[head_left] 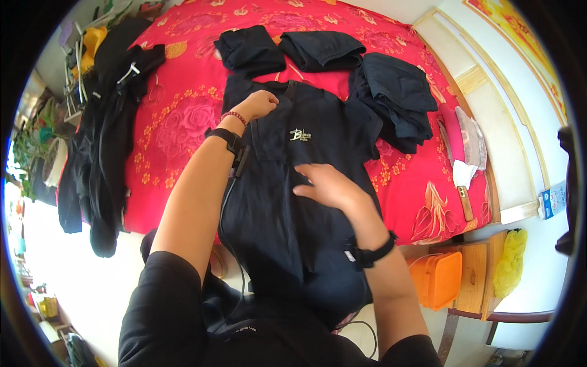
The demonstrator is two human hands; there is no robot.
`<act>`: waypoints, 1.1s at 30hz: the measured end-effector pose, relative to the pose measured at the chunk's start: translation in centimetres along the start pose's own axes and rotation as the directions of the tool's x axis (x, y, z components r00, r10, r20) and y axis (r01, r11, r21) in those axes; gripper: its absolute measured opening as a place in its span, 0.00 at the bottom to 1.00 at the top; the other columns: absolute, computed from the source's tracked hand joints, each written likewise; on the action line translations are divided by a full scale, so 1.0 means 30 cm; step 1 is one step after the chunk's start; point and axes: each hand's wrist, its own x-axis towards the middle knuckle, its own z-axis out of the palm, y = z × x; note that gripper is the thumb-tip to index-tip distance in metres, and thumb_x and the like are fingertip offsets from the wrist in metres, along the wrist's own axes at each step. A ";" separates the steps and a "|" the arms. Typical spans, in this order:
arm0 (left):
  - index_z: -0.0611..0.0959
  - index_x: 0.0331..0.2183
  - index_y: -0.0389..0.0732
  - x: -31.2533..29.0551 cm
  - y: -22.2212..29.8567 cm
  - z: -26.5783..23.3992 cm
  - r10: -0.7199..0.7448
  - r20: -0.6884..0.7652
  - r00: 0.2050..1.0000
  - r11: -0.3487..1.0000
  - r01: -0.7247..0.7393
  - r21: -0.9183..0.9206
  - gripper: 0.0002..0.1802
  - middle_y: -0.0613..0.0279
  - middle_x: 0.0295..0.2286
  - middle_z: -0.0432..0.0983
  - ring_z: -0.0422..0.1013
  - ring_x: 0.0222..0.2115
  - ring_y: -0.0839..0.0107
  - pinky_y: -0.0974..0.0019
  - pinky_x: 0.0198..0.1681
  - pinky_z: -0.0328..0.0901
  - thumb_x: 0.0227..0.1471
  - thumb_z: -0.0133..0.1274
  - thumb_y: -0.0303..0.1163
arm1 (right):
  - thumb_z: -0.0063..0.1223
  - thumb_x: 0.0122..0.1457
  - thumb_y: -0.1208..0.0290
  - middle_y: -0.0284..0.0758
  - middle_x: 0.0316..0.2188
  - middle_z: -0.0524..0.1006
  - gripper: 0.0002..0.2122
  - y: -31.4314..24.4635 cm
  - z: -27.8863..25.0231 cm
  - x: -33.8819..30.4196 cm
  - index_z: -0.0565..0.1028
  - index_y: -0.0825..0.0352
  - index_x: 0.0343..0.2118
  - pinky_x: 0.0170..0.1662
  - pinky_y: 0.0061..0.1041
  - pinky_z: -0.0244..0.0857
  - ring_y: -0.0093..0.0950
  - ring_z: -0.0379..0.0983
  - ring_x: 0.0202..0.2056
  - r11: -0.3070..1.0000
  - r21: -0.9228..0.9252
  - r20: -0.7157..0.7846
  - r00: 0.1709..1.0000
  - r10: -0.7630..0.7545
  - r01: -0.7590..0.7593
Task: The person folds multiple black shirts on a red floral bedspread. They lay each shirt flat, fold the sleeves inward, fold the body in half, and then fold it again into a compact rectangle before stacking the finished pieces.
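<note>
A black short-sleeved T-shirt (330, 137) with a small pale chest print lies spread over the bed, its lower part draping toward my body. My left hand (262, 104) is closed at the shirt's shoulder, beside the collar, its fingers curled on the cloth. Lower down, my right hand (327, 185) hovers over or rests on the shirt's front below the print; its thumb and fingers are apart and hold nothing. Whether its palm touches the fabric I cannot tell.
Beyond the shirt lie folded dark garments: one at back left (251, 50), one at back middle (323, 50) and a pile at right (394, 92). Dark clothes (110, 153) hang at left. The red flowered bedspread (183, 122) bears a phone (465, 203). An orange bin (443, 280) stands lower right.
</note>
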 end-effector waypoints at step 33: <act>0.48 0.68 0.31 -0.340 0.145 0.301 -0.076 0.401 0.913 0.798 -0.185 0.574 0.66 0.42 0.69 0.35 0.30 0.71 0.49 0.45 0.71 0.34 0.49 0.48 0.75 | 0.60 0.60 0.59 0.52 0.56 0.70 0.30 0.234 -0.063 -0.572 0.66 0.73 0.59 0.63 0.39 0.60 0.49 0.65 0.59 0.906 -0.004 -0.091 0.902 0.422 -0.424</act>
